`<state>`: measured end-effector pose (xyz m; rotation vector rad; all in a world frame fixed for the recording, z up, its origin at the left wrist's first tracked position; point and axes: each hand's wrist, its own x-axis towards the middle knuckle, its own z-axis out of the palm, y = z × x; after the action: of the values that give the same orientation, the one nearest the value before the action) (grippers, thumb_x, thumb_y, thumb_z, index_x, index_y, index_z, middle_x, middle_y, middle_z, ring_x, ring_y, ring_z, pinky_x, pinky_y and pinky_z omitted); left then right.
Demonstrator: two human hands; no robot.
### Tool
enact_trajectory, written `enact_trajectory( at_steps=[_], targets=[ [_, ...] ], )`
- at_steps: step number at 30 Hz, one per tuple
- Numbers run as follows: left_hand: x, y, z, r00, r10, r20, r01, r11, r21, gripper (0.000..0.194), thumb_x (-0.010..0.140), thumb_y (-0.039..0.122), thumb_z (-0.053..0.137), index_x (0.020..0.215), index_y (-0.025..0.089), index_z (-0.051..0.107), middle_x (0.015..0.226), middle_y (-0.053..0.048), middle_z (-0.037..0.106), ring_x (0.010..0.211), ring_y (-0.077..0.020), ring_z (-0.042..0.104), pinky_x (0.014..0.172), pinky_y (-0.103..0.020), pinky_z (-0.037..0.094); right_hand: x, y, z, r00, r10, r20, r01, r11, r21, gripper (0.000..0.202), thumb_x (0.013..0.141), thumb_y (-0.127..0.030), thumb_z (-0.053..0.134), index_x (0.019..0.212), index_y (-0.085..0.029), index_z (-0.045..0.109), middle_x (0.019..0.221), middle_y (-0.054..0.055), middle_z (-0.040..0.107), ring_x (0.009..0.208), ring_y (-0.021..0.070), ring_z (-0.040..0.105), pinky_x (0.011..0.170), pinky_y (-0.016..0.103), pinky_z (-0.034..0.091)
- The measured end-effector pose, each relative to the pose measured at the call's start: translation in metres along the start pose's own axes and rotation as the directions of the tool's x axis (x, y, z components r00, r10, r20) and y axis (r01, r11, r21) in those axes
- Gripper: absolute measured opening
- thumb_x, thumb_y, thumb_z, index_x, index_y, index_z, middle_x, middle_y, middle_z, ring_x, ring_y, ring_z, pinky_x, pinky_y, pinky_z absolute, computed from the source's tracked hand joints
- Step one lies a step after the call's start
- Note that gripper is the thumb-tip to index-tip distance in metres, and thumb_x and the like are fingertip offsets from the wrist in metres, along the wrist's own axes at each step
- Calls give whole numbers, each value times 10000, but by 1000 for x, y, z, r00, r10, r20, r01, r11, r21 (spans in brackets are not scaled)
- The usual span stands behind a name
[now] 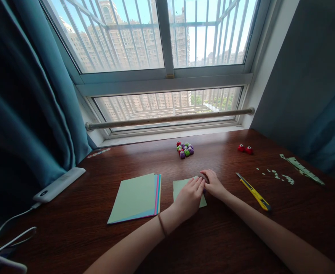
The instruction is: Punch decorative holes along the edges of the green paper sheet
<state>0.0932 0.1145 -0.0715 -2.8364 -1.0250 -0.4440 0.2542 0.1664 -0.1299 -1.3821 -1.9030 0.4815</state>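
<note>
On a bench (218,236) before a window (169,49), a paper stack (135,196) lies left of a single sheet (180,187); clustered figurines (186,151) stand behind it, a utility knife (253,191) right, paper scraps (276,176) farther right.

Glossy wood, matt paper, shiny plastic

The table (78,243) looks like dark grained wood, smooth and glossy; the single pale green sheet (180,185) is matt paper, as are the flat, smooth paper stack (135,196), the tiny scraps (287,179) and the strips (306,171); the cutter (254,193) pairs a yellow plastic-looking body with a thin metal blade (238,175); the clustered figures (187,152) and the red pair (249,150) look like shiny plastic; the white device (60,184) has a smooth plastic casing; the curtain (61,95) is folded cloth; the window panes (144,49) are clear glass; the wall (287,102) is matt.
</note>
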Motion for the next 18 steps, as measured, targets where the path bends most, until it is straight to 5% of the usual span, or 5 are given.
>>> enact_trajectory(
  at_steps=[5, 12, 18],
  targets=[
    [5, 1, 3, 1000, 15, -13, -16, 1000, -11, 490, 687, 119, 432, 1156, -21, 455, 1199, -222, 490, 1140, -281, 434, 999, -402, 302, -3, 1, 3, 1000, -9, 15, 10, 997, -71, 376, 683, -180, 453, 1052, -152, 521, 1116, 89, 531, 1136, 247, 373, 1018, 427, 244],
    [18, -3, -10, 998, 6, 61, 0, 995, -98, 212, 617, 99, 452, 797, 101, 565, 814, -153, 600, 757, -268, 560, 724, -397, 458, -2, -13, -6, 996, 55, 77, -48, 994, -95, 371, 706, -149, 457, 1071, -172, 522, 1126, 82, 530, 1131, 256, 355, 968, 400, 298],
    [17, -4, -11, 999, 10, 41, -5, 993, -121, 192, 646, 98, 473, 820, 111, 553, 851, -136, 591, 811, -253, 549, 754, -365, 452, -6, -9, -2, 995, 87, 54, -82, 993, -79, 350, 723, -164, 458, 1065, -165, 531, 1151, 75, 521, 1144, 246, 348, 973, 393, 295]
  ],
)
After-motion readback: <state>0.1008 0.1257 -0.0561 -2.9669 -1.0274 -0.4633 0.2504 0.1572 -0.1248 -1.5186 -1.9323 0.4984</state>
